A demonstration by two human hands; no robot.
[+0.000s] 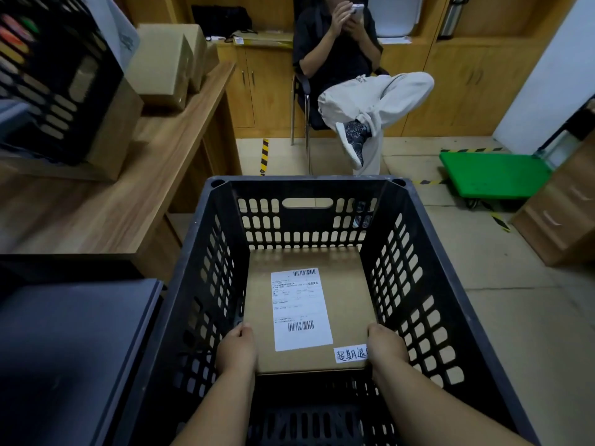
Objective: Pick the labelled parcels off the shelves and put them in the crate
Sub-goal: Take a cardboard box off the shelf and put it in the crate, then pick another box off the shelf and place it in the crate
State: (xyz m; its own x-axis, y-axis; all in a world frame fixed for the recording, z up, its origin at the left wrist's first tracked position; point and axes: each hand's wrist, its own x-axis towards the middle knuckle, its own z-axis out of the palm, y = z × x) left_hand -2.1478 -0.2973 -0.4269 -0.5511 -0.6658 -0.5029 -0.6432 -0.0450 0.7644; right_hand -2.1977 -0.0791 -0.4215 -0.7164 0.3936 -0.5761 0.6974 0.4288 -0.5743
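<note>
Brown flat cardboard parcel (309, 310) with a white shipping label lies inside the black slotted plastic crate (418, 284), near its far wall, gripped at its near corners by the left hand (236, 347) and right hand (386, 346).

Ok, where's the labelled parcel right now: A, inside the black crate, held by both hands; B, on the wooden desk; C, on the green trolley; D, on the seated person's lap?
A: the labelled parcel sits low inside the black crate, left hand and right hand gripping its near corners.
</note>
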